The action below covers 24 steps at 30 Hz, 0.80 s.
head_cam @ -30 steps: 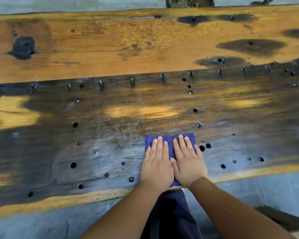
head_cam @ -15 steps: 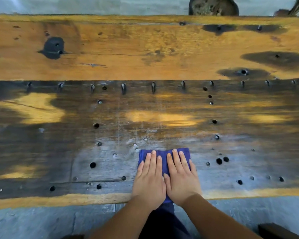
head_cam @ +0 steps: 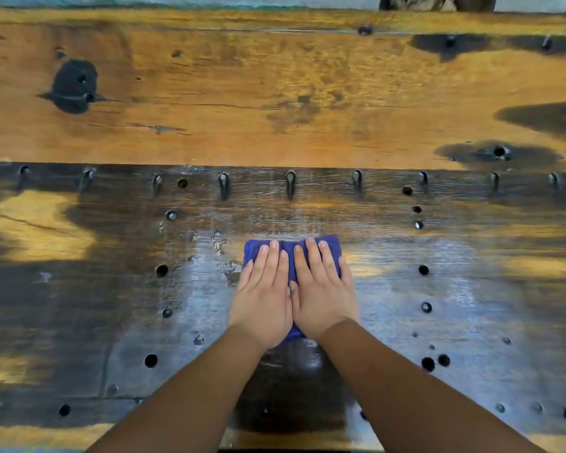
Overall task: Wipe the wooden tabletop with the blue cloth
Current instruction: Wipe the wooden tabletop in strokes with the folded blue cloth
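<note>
Head view: both hands, left hand point(head_cam: 262, 299) and right hand point(head_cam: 322, 295), are pressing flat with fingers point(head_cam: 270, 259) straight on the blue cloth point(head_cam: 288, 248) at frame centre, unwiped surface point(head_cam: 275, 103) lying ahead toward the top.

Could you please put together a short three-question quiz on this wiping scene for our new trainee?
1. True or false: only one hand presses the blue cloth.
2. Multiple choice: the cloth lies on A) the pale orange far plank, B) the dark near plank, C) the floor.
3. Short answer: how do the fingers lie on the cloth?

Key:
1. False: the left hand and right hand both press it, side by side.
2. B.
3. Straight and flat, pointing away from the person, with the cloth's far edge showing beyond the fingertips.
</note>
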Motion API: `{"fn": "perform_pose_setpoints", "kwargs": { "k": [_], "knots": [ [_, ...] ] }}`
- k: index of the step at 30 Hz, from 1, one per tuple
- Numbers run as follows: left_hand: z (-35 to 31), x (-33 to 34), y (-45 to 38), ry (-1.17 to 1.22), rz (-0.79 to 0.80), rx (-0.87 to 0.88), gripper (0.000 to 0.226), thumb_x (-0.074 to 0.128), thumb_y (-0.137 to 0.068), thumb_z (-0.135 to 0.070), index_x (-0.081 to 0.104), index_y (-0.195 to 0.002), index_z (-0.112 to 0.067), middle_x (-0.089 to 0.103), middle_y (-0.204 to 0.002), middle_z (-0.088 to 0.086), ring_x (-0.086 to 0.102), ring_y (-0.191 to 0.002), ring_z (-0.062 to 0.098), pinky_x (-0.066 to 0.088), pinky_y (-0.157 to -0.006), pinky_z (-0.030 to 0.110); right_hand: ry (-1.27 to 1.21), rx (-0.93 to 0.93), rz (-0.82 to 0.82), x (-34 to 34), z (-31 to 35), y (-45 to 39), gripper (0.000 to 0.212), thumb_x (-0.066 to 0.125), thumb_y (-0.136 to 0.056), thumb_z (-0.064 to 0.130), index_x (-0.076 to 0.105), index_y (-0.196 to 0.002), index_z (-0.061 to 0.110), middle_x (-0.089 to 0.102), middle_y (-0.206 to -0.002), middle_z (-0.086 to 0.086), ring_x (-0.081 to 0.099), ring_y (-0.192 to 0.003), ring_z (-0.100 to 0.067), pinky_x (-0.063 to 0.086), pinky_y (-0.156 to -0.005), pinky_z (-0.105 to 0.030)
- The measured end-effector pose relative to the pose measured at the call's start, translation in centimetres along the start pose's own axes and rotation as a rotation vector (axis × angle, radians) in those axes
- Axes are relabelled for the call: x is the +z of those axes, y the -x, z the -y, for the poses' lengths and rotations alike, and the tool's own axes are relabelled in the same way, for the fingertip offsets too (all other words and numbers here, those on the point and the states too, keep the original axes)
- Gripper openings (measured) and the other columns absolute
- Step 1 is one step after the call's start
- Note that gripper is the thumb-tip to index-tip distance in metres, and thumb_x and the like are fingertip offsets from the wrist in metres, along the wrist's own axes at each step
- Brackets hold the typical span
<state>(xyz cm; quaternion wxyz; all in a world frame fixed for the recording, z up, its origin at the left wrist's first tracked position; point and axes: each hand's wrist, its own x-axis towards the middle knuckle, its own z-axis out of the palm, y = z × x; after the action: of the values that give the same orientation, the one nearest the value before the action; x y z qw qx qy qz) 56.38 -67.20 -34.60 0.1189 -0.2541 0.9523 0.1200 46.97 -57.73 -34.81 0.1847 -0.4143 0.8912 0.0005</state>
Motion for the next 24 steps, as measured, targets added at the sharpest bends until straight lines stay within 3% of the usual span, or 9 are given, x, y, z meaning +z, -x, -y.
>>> {"fn": "perform_pose_setpoints", "kwargs": {
  "k": [6, 11, 19, 24],
  "knots": [
    [2.1, -1.7, -8.0, 0.027, -0.024, 0.015, 0.062, 0.001, -0.097, -0.041, -0.003, -0.153, -0.016, -0.019, -0.156, -0.001, -0.018, -0.145, 0.015, -0.008, -0.117, 0.034, -0.046, 0.032, -0.041, -2.2, -0.6, -7.9, 0.064, 0.013, -0.095, 0.047, 0.008, -0.155, 0.025, 0.005, -0.164, -0.001, -0.006, -0.148, -0.019, 0.000, -0.116, -0.044],
    [3.2, -2.6, -12.4, 0.030, -0.063, -0.005, 0.061, 0.005, -0.098, -0.039, 0.003, -0.153, -0.014, -0.013, -0.158, 0.000, -0.011, -0.147, 0.017, 0.000, -0.119, 0.035, -0.016, 0.008, -0.058, -4.2, -0.9, -12.9, 0.064, 0.017, -0.093, 0.046, 0.022, -0.151, 0.022, 0.020, -0.160, -0.003, 0.010, -0.146, -0.022, 0.020, -0.107, -0.045],
    [4.1, -3.4, -15.1, 0.004, -0.039, 0.029, 0.060, 0.006, -0.097, -0.039, -0.008, -0.150, -0.014, -0.015, -0.159, 0.003, -0.018, -0.146, 0.016, -0.003, -0.119, 0.036, 0.010, -0.008, -0.057, -4.7, -1.0, -14.7, 0.057, 0.027, -0.096, 0.044, 0.036, -0.147, 0.019, 0.030, -0.157, 0.001, 0.020, -0.140, -0.023, 0.027, -0.097, -0.043],
    [4.6, -4.0, -17.6, -0.014, -0.052, 0.041, 0.061, 0.004, -0.097, -0.039, -0.013, -0.150, -0.014, -0.022, -0.157, 0.003, -0.023, -0.144, 0.016, -0.007, -0.119, 0.036, -0.043, 0.003, -0.066, -5.4, -1.1, -16.7, 0.059, 0.025, -0.097, 0.043, 0.026, -0.151, 0.020, 0.024, -0.160, 0.003, 0.014, -0.143, -0.021, 0.025, -0.104, -0.042]
  ]
}}
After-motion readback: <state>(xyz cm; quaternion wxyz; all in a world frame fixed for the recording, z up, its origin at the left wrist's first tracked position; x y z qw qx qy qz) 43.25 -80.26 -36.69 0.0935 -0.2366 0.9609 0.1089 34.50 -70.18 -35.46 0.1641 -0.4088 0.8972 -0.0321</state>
